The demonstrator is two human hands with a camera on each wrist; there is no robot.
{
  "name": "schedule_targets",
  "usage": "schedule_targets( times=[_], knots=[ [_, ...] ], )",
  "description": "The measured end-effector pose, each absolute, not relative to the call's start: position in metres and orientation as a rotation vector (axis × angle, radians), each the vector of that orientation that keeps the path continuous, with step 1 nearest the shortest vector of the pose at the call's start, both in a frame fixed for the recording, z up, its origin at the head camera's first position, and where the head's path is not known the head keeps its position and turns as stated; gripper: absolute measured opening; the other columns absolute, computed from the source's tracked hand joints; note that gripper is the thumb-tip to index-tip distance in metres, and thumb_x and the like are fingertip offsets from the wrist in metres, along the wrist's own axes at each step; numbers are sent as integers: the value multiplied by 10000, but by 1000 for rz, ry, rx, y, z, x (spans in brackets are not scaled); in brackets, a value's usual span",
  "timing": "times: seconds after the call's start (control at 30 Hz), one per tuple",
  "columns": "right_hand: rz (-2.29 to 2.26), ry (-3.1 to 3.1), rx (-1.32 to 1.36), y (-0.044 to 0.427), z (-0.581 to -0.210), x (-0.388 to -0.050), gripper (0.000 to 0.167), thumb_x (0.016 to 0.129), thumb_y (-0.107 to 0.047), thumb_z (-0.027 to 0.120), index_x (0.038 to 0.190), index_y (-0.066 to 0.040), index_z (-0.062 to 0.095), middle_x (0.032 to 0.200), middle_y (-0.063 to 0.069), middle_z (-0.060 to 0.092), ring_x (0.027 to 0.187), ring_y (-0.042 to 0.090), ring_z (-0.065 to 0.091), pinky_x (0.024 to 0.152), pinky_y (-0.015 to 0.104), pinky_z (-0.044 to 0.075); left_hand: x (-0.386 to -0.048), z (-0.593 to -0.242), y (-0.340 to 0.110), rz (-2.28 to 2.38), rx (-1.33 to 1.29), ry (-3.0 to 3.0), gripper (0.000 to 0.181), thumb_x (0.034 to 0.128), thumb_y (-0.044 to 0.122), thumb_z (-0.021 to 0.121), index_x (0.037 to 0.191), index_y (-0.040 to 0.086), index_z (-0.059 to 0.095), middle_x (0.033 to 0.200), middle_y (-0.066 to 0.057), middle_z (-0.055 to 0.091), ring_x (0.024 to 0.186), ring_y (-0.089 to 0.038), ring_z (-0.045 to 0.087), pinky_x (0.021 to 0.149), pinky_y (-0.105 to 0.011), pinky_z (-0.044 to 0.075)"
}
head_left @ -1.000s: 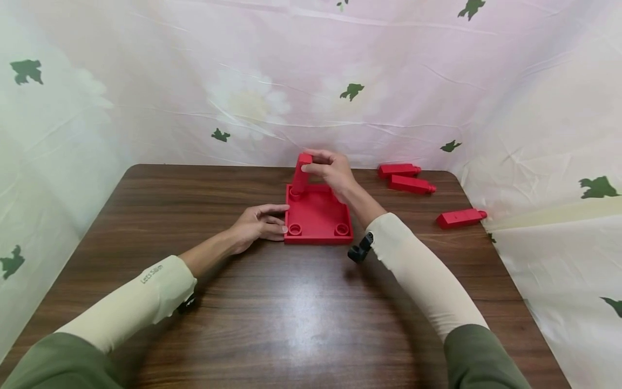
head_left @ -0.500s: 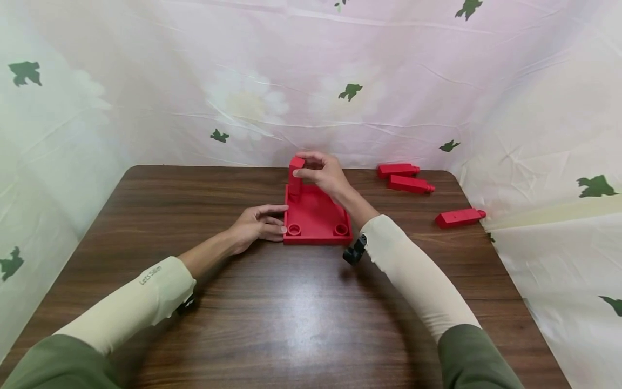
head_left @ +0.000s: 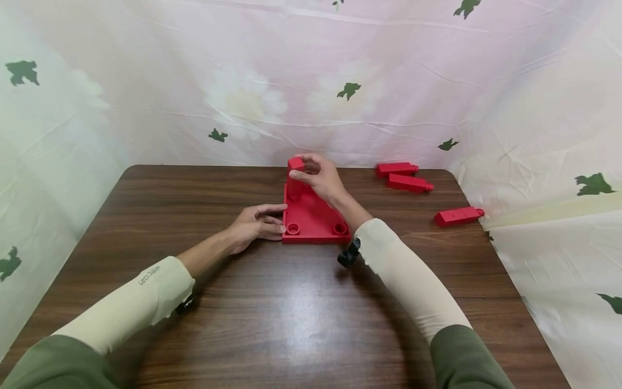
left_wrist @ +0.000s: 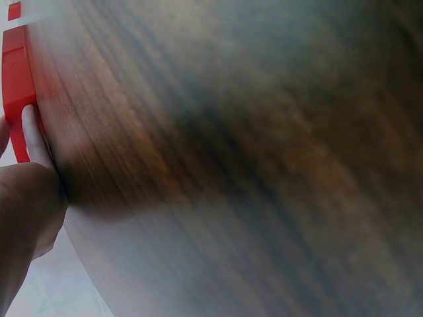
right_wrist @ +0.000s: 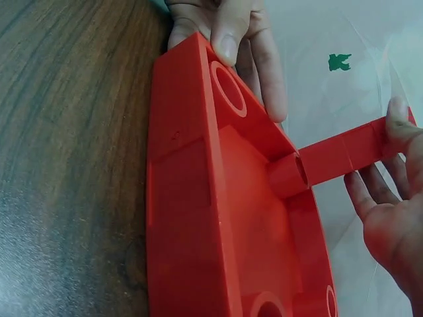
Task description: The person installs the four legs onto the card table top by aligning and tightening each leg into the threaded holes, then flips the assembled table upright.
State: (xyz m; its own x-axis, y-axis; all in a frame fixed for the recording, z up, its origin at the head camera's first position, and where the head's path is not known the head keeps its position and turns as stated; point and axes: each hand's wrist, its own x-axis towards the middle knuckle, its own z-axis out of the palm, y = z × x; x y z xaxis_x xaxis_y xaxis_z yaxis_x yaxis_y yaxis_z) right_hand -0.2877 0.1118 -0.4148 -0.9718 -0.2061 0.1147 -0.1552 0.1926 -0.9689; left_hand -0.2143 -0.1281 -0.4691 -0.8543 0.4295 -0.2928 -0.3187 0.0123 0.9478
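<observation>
A square red plastic tabletop lies underside up on the table, with a raised rim and round corner sockets. My right hand grips a red table leg by its upper part, fingers and thumb on opposite sides. The leg stands upright at the far-left socket; in the right wrist view its lower end meets the socket's ring, the joint itself being hidden. My left hand rests against the tabletop's left side with fingers extended. In the right wrist view, the left thumb touches the rim near a corner.
Two more red legs lie close together at the back right of the brown wooden table. A third loose leg lies nearer the right edge. A patterned cloth hangs behind and at the sides.
My right hand has brought the leg slightly left and down, from leaning to upright at the far-left socket. The left hand keeps its place at the tabletop's side.
</observation>
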Motion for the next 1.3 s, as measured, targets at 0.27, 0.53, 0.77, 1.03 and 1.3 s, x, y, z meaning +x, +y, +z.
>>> schedule_targets(
  times=[0.27,0.53,0.77,1.03,1.3],
  knots=[
    [-1948,2420,-354,111,-418,-283,530,982,-31,807,1502,-85,718,1423,184,771,1306,348,730,1076,391,629,-214,-469,-128,1903,110,1773,700,989,-90,792,1638,84,591,1213,-129,785,1072,-165,790,957,-457,715],
    [-1892,2466,-380,110,-421,-283,546,982,-113,846,1512,-118,716,1392,164,777,1252,304,721,1012,316,621,-215,-469,-128,1903,100,1766,679,995,-78,796,1624,99,611,1207,-131,786,1067,-181,799,967,-464,712],
    [-1873,2481,-415,107,-424,-283,596,993,-154,885,1553,-127,684,1408,165,750,1241,303,694,1020,352,621,-215,-468,-128,1886,99,1782,684,993,-69,803,1626,104,610,1250,-150,779,1081,-183,796,965,-460,713],
    [-1955,2407,-397,107,-425,-283,612,987,-9,854,1564,-45,653,1459,228,724,1338,383,712,1224,483,584,-214,-468,-128,1888,115,1784,700,996,-69,798,1643,101,591,1284,-179,771,1081,-178,796,975,-462,710],
    [-1988,2351,-401,108,-425,-281,601,1008,51,790,1583,-35,640,1473,251,714,1345,396,707,1180,476,615,-214,-467,-128,1886,104,1784,689,999,-71,794,1636,103,598,1272,-176,773,1077,-185,797,970,-461,711]
  ],
)
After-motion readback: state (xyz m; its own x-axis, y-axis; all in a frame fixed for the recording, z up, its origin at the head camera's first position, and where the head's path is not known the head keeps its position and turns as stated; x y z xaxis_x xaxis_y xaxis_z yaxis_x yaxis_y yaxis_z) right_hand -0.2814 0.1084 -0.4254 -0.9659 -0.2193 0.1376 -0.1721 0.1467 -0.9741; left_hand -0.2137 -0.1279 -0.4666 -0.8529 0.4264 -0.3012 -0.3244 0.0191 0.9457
